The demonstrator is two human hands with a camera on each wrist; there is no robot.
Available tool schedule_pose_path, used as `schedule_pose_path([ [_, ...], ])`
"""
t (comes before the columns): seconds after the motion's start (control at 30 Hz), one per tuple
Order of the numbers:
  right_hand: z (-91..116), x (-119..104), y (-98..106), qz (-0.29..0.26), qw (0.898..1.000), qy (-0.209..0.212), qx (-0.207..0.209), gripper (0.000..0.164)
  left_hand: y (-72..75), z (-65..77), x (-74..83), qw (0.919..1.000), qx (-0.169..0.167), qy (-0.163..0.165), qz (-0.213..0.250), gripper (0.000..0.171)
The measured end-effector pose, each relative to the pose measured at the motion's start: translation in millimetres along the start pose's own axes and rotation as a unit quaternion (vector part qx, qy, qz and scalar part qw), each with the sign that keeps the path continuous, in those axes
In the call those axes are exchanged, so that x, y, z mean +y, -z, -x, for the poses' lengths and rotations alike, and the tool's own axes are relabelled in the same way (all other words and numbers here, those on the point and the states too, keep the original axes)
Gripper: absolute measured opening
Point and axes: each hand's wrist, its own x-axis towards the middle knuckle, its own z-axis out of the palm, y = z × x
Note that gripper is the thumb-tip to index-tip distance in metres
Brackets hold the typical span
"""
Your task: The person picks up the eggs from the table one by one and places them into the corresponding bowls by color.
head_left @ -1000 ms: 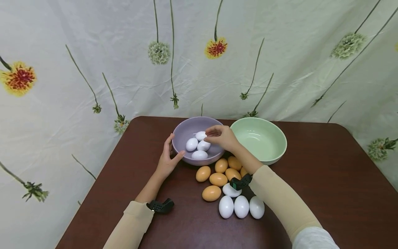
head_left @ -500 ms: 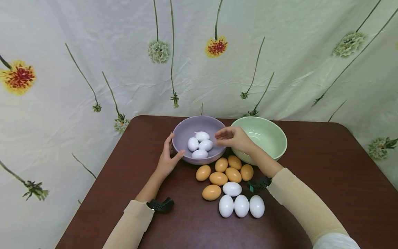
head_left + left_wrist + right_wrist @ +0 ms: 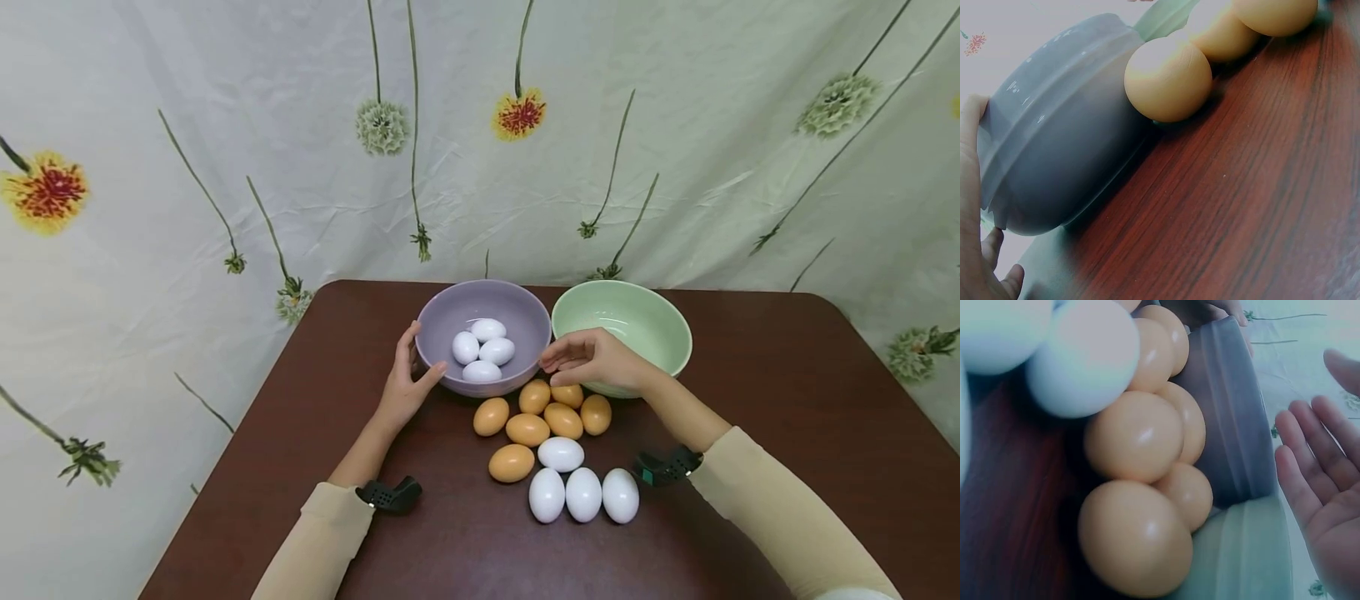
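Note:
My left hand [image 3: 406, 379] holds the purple bowl [image 3: 525, 312] at its left side, the thumb on the near rim and the fingers around the outer wall. Inside that bowl lie several white eggs [image 3: 497, 351]. Between the two bowls, my right hand [image 3: 600, 360] hovers above the near edge with nothing in it; in the right wrist view its fingers [image 3: 1310, 444] are fairly straight and apart from everything. Below it on the table are several brown eggs [image 3: 527, 430], the closest partly covered by the hand. Several white eggs [image 3: 583, 495] lie nearer to me.
A light green bowl [image 3: 637, 321] stands right beside the purple one, with no egg showing in the part I can see. Everything rests on a dark red-brown table [image 3: 787, 392]. Behind it hangs a flower-patterned cloth [image 3: 675, 50].
My right hand has drawn back from over the purple bowl, moving right and toward me. The white eggs in that bowl have shifted slightly. The left hand has stayed in place.

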Motion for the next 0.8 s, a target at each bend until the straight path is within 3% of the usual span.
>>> schedule_pose_path([
  [0.23,24.6,2.5,8.2,-0.002,0.998,0.021,-0.058,0.038,1.5,-0.6,1.3,1.0000,0.003,0.000,-0.001,0.077],
  [0.5,64.5,17.9,21.5,-0.040,0.987,0.061,-0.144,0.037,-0.4,-0.4,-1.8,0.9999,-0.001,-0.012,0.006,0.076],
  [0.67,80.2,29.5,21.0,-0.050,0.982,0.087,-0.158,0.035,-0.4,-0.2,-1.6,0.9999,-0.002,-0.010,0.003,0.076],
  [0.8,88.2,37.8,17.3,-0.047,0.982,0.084,-0.162,0.037,-0.3,-0.1,0.1,1.0000,-0.003,-0.005,0.000,0.076],
])
